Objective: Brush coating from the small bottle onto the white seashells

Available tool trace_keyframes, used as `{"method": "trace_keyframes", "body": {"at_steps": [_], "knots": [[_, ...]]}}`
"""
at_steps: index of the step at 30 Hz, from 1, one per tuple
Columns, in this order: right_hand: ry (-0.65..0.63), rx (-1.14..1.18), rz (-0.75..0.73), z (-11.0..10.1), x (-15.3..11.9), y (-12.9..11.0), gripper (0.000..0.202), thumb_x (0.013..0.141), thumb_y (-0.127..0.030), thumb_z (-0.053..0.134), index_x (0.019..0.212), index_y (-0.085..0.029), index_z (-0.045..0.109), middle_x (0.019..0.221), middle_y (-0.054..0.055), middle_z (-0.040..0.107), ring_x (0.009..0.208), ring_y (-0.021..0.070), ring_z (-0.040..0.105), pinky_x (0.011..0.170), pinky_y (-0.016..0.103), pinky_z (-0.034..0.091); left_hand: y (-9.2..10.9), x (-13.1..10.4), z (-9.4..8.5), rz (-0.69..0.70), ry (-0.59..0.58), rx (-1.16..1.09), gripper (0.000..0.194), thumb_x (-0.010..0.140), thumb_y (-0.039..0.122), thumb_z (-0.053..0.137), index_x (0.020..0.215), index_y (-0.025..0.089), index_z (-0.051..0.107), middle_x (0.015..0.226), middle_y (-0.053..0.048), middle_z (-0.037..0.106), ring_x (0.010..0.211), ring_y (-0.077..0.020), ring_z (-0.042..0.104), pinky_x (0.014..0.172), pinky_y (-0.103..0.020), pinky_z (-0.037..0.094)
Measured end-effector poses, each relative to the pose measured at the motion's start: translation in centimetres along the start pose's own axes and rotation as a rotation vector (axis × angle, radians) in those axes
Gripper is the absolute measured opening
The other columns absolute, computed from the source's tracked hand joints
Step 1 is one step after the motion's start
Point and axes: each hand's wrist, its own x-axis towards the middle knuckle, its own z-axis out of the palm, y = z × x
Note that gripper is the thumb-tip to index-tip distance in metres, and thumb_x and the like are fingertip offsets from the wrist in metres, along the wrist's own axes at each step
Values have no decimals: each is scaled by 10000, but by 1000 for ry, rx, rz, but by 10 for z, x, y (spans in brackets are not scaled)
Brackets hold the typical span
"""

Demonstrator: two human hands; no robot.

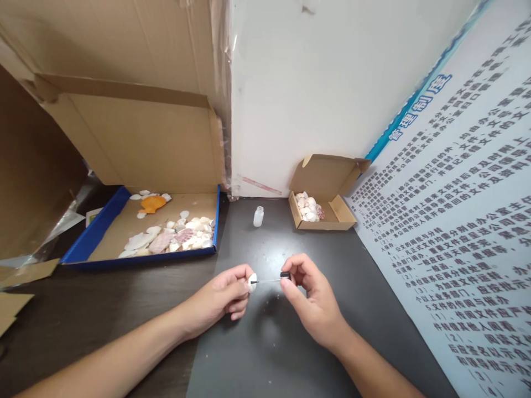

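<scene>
Between the thumb and fingers of my left hand [226, 293] is a small white shell [252, 282], its face turned to the right. My right hand [311, 298] pinches the black cap of a brush applicator [285, 275]. A thin pale stem runs left from that cap, and its dark tip meets the shell's face. Beyond both hands, an uncapped, translucent white bottle [258, 216] stands upright on the dark table [240, 359].
At the left, an open cardboard box with blue sides [141, 264] holds many white and pinkish shells and an orange shell [153, 204]. A smaller open box [326, 225] of shells sits at the back right. A printed panel [468, 221] borders the right side.
</scene>
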Motion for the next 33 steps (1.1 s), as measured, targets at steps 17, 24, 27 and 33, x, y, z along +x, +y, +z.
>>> {"method": "trace_keyframes", "body": {"at_steps": [17, 24, 27, 33], "knots": [[34, -39, 19, 0, 0, -1, 53, 890, -232, 531, 926, -217, 495, 668, -59, 421, 560, 112, 424, 529, 230, 380, 4, 0, 0, 58, 75, -139, 165, 851, 274, 650, 842, 201, 502, 538, 100, 288, 466, -54, 215, 470, -198, 223], [45, -98, -15, 1, 0, 0, 50, 897, -225, 520, 943, -215, 503, 697, -43, 436, 582, 122, 442, 551, 244, 393, 7, 0, 2, 57, 111, -190, 155, 843, 262, 658, 824, 195, 520, 529, 103, 261, 464, -52, 188, 475, -203, 193], [52, -41, -26, 1, 0, 1, 44, 912, -230, 497, 954, -219, 491, 711, -39, 451, 585, 123, 451, 547, 242, 399, 7, -1, 2, 57, 117, -197, 154, 839, 260, 663, 824, 195, 524, 527, 101, 260, 467, -52, 189, 478, -206, 188], [48, -52, -32, 0, -1, 0, 48, 911, -217, 505, 954, -224, 485, 690, -48, 441, 579, 120, 445, 544, 238, 397, 6, -1, 1, 46, 105, -178, 138, 851, 257, 646, 835, 196, 524, 532, 97, 272, 471, -54, 197, 484, -209, 189]]}}
